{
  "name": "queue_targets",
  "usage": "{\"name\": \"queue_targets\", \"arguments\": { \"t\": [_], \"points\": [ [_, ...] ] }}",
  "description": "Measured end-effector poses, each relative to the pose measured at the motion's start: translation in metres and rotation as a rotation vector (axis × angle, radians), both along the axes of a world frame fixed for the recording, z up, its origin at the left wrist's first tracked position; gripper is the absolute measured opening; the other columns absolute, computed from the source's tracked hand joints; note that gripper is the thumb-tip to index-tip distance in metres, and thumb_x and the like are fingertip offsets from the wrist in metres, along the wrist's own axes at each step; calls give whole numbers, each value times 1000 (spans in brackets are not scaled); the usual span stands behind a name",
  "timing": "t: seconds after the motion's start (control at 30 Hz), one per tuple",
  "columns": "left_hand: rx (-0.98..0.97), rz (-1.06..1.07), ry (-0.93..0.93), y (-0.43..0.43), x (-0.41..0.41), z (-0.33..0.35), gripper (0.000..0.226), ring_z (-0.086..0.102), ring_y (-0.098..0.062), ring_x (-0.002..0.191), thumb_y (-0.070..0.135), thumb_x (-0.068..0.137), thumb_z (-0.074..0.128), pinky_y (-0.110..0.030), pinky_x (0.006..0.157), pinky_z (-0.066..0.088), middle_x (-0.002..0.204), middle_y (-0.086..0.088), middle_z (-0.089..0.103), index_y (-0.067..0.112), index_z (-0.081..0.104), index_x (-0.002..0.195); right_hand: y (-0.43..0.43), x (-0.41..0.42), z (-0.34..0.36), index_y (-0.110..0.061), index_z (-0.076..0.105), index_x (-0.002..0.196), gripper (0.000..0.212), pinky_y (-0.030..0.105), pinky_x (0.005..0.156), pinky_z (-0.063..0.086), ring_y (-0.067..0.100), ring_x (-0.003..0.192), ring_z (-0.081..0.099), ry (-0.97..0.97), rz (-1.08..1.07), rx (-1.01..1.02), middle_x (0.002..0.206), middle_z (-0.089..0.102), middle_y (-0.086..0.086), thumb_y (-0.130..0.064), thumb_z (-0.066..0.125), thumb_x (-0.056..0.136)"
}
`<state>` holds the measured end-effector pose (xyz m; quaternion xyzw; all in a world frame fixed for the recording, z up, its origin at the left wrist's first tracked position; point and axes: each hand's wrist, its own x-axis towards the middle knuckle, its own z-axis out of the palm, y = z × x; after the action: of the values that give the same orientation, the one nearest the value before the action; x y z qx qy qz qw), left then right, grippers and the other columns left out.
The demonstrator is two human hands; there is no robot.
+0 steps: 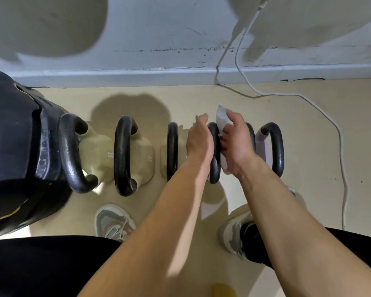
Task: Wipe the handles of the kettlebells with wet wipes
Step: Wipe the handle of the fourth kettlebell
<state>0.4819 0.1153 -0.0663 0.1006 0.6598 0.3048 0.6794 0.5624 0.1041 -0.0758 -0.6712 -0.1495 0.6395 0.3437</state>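
Now the handle runs up-down mid-frame between both hands; right hand clasps a wet wipe against its right flank, left hand touches its left, grip unclear

Kettlebell handles stand in a tight row, narrow gaps between. Black bag blocks the floor's left end; white cable crosses its right. Open strip along the skirting.

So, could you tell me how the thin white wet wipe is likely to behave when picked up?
Probably floppy: the thin white wet wipe bends against the black metal kettlebell handle under the right hand. Likely light, since thumb and fingers alone hold it.
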Motion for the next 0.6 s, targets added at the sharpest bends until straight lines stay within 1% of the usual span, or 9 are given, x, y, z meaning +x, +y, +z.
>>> {"name": "queue_targets", "arguments": {
  "t": [0.1, 0.17, 0.23, 0.37, 0.4, 0.47, 0.5, 0.57, 0.6],
  "points": [
    [-5, 5, -73, 7, 0, 1, 39, 59, -12, 55, 43, 100, 43, -25, 59, 46, 68, -2, 58, 16, 51, 73, 20, 4, 6, -10, 66, 66, 64, 27, 63, 42, 10, 42, 54, -61, 187, -79, 48, 51, -3, -61, 43, 98],
    [2, -10, -109, 13, 1, 7, 43, 57, -13, 53, 43, 100, 42, -26, 55, 44, 57, 0, 56, 14, 50, 70, 32, 6, 6, 5, 67, 113, 79, 32, 77, 51, 21, 74, 65, -86, 247, -152, 82, 64, 8, -67, 43, 93],
    [-10, -18, -146, 20, 2, 12, 45, 56, -16, 60, 44, 101, 41, -31, 64, 46, 60, -1, 53, 9, 49, 74, 40, 8, 9, 8, 55, 131, 86, 36, 81, 56, 30, 99, 68, -109, 272, -201, 115, 66, 15, -68, 41, 93],
    [-15, 40, -189, 28, 1, 13, 45, 61, -24, 82, 49, 101, 38, -39, 86, 49, 84, -4, 54, 10, 49, 120, 48, 13, 8, 6, 50, 135, 82, 32, 69, 48, 27, 73, 60, -30, 309, -235, 93, 64, 13, -65, 31, 99],
    [-16, 46, -183, 29, 0, 11, 53, 61, -26, 94, 51, 100, 37, -38, 88, 47, 99, -10, 59, 8, 48, 128, 47, 15, 6, 3, 51, 134, 79, 34, 81, 54, 32, 88, 68, -28, 315, -230, 105, 69, 15, -65, 29, 100],
    [-3, 103, -164, 29, -6, -4, 57, 55, -27, 115, 54, 99, 36, -36, 91, 40, 123, -13, 57, 8, 54, 129, 45, 17, 6, 0, 60, 122, 76, 45, 108, 47, 39, 124, 62, -25, 284, -218, 132, 65, 20, -66, 30, 99],
    [2, 150, -159, 27, -8, -8, 55, 52, -27, 118, 54, 99, 37, -35, 93, 39, 124, -13, 57, 8, 57, 124, 43, 18, 6, -1, 63, 120, 75, 46, 107, 48, 38, 119, 64, -17, 239, -205, 127, 67, 20, -66, 33, 98],
    [3, 247, -172, 24, -15, -13, 59, 50, -29, 128, 50, 99, 39, -37, 106, 37, 132, -15, 58, 3, 59, 128, 38, 21, 6, -1, 64, 114, 67, 37, 81, 53, 33, 88, 65, 25, 108, -116, 99, 67, 14, -62, 41, 96],
    [19, 290, -182, 22, -18, -12, 59, 52, -30, 127, 48, 99, 40, -37, 108, 38, 131, -17, 60, 0, 59, 127, 35, 24, 5, -4, 63, 107, 60, 34, 70, 47, 28, 76, 58, 57, 46, -72, 90, 63, 11, -60, 45, 94]
  ]
}}
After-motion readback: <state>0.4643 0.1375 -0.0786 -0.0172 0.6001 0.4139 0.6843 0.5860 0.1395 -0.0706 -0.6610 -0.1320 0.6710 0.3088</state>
